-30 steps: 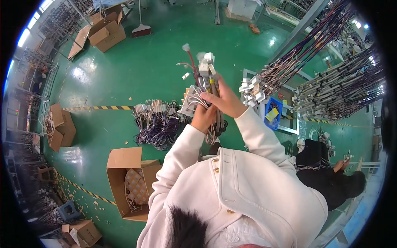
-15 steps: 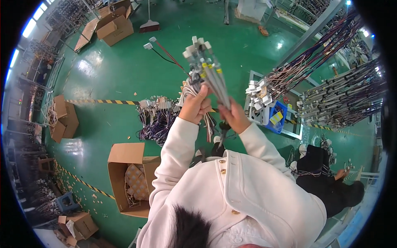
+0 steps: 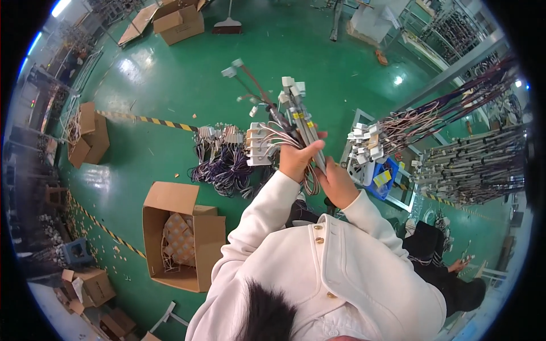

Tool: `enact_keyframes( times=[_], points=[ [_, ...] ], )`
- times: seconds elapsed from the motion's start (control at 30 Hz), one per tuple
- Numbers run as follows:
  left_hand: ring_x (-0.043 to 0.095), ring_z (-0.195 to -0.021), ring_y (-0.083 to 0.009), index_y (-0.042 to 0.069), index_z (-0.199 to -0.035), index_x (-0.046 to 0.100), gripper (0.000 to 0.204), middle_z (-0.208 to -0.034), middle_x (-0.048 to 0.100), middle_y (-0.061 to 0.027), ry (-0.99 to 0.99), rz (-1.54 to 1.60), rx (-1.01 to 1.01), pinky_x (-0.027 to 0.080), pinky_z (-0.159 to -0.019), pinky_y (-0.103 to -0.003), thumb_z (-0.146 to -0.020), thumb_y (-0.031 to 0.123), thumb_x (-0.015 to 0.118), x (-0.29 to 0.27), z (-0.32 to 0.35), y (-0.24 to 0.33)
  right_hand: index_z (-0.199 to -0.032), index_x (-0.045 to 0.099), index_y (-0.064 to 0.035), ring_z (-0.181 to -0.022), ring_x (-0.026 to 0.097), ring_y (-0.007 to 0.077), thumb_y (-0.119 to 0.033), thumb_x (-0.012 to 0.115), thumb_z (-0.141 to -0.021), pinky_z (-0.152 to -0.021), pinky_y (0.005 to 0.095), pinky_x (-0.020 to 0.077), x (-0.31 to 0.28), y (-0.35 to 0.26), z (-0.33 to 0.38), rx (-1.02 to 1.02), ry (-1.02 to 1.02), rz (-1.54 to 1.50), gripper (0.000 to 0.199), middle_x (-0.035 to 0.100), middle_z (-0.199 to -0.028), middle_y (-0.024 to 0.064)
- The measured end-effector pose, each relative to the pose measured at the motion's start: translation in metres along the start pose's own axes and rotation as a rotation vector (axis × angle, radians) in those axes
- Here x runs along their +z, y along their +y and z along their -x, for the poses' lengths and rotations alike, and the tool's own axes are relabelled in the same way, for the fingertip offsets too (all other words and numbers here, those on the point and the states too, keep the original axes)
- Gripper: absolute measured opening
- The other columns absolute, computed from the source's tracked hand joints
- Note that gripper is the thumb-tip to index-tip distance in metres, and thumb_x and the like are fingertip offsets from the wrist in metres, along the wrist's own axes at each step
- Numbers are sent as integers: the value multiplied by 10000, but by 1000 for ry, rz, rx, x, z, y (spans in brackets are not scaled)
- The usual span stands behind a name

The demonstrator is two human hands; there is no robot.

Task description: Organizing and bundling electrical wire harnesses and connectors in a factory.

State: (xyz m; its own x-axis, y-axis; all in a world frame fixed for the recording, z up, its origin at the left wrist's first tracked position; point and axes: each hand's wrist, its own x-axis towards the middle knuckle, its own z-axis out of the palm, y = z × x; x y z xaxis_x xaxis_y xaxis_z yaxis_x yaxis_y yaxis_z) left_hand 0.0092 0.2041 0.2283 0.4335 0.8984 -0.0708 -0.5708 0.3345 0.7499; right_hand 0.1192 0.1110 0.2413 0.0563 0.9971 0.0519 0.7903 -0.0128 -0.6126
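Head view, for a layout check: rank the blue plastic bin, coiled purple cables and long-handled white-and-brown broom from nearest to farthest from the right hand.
From the right hand:
1. Blue plastic bin, to its right.
2. Coiled purple cables, to its left.
3. Long-handled white-and-brown broom, far ahead, upper left.

The cable bundle (image 3: 310, 136) is showing grey with yellow bands (image 3: 301, 115), its connectors (image 3: 288, 82) gleaming white. The floor (image 3: 284, 45) is looking green, the tape (image 3: 165, 121) is wearing yellow-and-black stripes, the jacket (image 3: 375, 261) is showing creamy white with gold buttons (image 3: 319, 240).
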Motion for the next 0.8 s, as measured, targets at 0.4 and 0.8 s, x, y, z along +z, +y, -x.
enact_keyframes(
  times=[0.4,0.8],
  points=[
    [659,-721,-152,-33,-900,625,175,-806,676,-77,63,-232,-80,525,-657,-281,-813,99,700,-10,0,4,-984,427,51,-745,580,470,-190,528,-914,-627,523,434,-6,9,-10,-15,-202,-101,271,593,-763,294],
    [641,-642,-150,-24,-880,587,147,-734,653,-76,-7,-194,-39,488,-560,-275,-848,102,653,-16,2,-7,-1003,430,43,-752,570,478,-202,543,-917,-619,490,441,18,10,2,128,-192,-312,283,591,-791,286]
  ],
)
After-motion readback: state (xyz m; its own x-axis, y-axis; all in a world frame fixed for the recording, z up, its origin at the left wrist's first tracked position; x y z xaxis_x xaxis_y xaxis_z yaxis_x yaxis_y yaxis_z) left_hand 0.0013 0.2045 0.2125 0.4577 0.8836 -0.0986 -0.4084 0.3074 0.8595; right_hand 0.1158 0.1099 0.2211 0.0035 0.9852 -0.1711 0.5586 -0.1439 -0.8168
